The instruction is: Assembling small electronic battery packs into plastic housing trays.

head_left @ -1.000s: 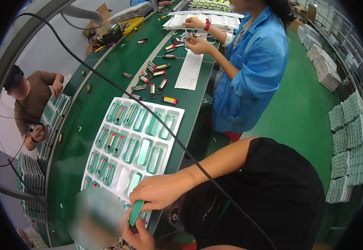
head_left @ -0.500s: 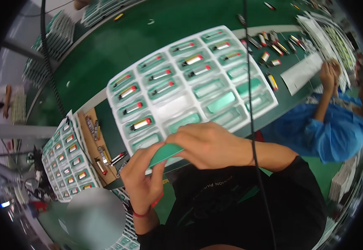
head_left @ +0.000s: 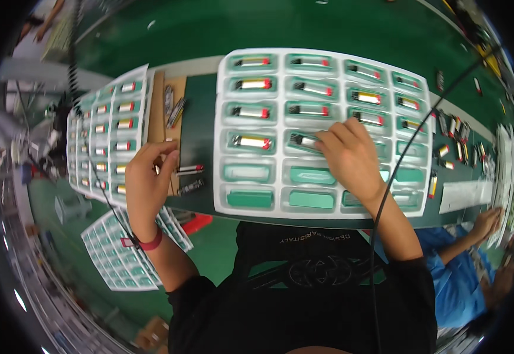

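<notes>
A white tray point(head_left: 248, 209) with green-lined pockets lies in front of me. Small cylindrical battery cells with red ends, such as this battery cell point(head_left: 252, 141), fill the upper rows. My right hand point(head_left: 354, 162) reaches over the tray, its fingertips closed on the red end of a silver battery cell point(head_left: 302, 140) in the second column. That hand covers part of the third column. To the tray's left, my left hand point(head_left: 150, 177) is closed with its fingers curled; a small light bit shows between them, too little to name. Loose cells point(head_left: 189, 170) lie beside its fingertips.
A filled tray point(head_left: 112, 135) stands at the left beside a cardboard piece point(head_left: 157, 112) with loose cells. Another tray point(head_left: 112, 259) is lower left. Several loose cells point(head_left: 459, 138) and a white sheet point(head_left: 466, 194) lie right, near a co-worker's hand point(head_left: 487, 224). A black cable crosses the view.
My hands have parted, and the curved green piece they held is out of them. My right hand is now over the tray, my left beside the loose cells. The view has turned.
</notes>
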{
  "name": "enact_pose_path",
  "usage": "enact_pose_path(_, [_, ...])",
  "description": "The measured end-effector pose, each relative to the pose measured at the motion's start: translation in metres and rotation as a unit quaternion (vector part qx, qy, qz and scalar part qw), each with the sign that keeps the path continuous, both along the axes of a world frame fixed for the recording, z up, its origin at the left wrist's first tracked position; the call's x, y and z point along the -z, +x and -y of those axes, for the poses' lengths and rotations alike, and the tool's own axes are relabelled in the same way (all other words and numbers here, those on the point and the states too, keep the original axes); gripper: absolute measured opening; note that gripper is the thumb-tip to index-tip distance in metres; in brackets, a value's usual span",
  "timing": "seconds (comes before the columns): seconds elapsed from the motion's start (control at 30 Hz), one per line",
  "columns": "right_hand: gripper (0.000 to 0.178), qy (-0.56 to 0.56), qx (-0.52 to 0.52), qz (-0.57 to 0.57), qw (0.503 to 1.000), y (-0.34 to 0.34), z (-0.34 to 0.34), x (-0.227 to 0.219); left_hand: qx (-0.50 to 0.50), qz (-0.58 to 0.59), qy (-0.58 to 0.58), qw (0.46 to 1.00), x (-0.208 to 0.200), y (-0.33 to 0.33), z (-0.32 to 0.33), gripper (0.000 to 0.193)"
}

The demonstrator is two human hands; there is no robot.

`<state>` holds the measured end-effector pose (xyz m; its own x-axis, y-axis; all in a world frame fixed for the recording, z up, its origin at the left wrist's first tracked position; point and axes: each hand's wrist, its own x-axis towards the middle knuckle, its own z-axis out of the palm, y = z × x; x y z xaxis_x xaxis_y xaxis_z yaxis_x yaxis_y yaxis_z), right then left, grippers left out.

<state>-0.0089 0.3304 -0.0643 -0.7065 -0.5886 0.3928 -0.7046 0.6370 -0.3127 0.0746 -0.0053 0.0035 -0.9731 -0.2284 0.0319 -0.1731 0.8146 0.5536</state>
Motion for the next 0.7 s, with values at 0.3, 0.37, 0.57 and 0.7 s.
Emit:
enact_pose_path(0.3, [0.052, -0.049, -0.065, 0.099, 0.992, 0.034, 0.036, -0.035, -0.009, -0.056, -0.264, 0.963, 0.031, -0.047, -0.003, 0.017])
enact_pose_path(0.37, [0.054, -0.07, -0.1, 0.116, 0.986, 0.039, 0.047, -0.041, 0.009, -0.081, -0.315, 0.945, 0.044, -0.07, 0.005, 0.014])
enact_pose_path(0.57, [0.052, -0.078, -0.076, 0.081, 0.991, 0.036, 0.05, -0.043, 0.021, -0.059, -0.314, 0.948, 0.058, -0.091, 0.019, 0.018])
enact_pose_path(0.7, [0.051, -0.094, -0.068, 0.086, 0.989, 0.032, 0.046, -0.042, 0.018, -0.08, -0.042, 0.996, 0.027, -0.083, 0.003, 0.029])
